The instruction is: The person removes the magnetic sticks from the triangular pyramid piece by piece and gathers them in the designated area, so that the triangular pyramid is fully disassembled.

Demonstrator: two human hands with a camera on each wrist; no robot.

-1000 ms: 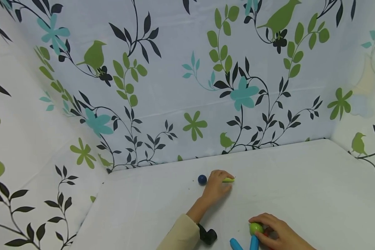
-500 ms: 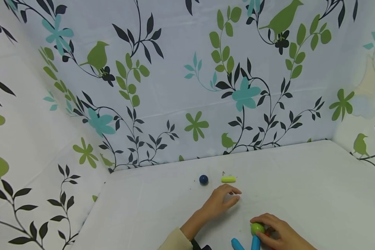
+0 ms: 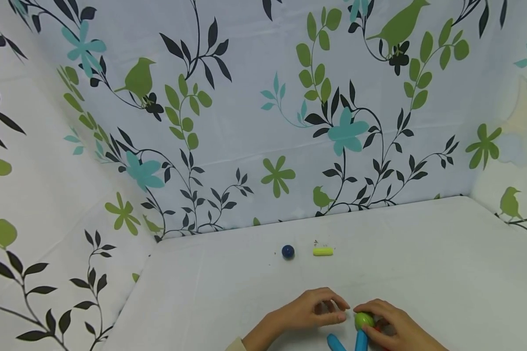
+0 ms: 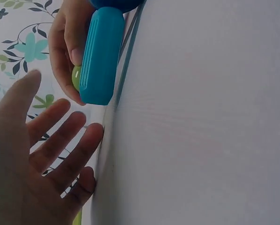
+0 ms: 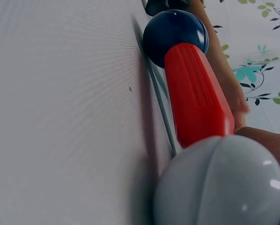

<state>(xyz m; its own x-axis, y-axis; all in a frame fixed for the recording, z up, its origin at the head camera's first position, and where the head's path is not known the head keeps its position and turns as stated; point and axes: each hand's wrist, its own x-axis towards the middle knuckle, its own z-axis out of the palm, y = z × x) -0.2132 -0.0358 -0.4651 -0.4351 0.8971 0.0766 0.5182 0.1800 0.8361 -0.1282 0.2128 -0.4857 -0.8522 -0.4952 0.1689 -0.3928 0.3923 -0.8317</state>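
Note:
My left hand [image 3: 314,309] hovers over the table with spread, slightly bent fingers and holds nothing, just left of my right hand [image 3: 393,324]. The right hand's thumb and fingers grip a lime-green ball [image 3: 363,321]. A blue stick [image 3: 361,340] meets that ball from below, and another blue stick [image 3: 335,342] slants nearby. In the left wrist view, one blue stick [image 4: 102,56] ends at a dark blue ball [image 4: 115,3]. From the right wrist, a red stick [image 5: 198,96] shows between a dark blue ball [image 5: 175,35] and a pale grey ball [image 5: 219,183].
Farther back on the white table [image 3: 228,273] lie a loose dark blue ball [image 3: 288,252] and a yellow-green stick [image 3: 323,251]. Small dark specks are scattered near them. Patterned cloth walls [image 3: 237,122] rise behind and at both sides.
The left hand has left the yellow-green stick at the back and come nearer to the right hand. That stick stays on the table. My right hand keeps its grip on the green ball.

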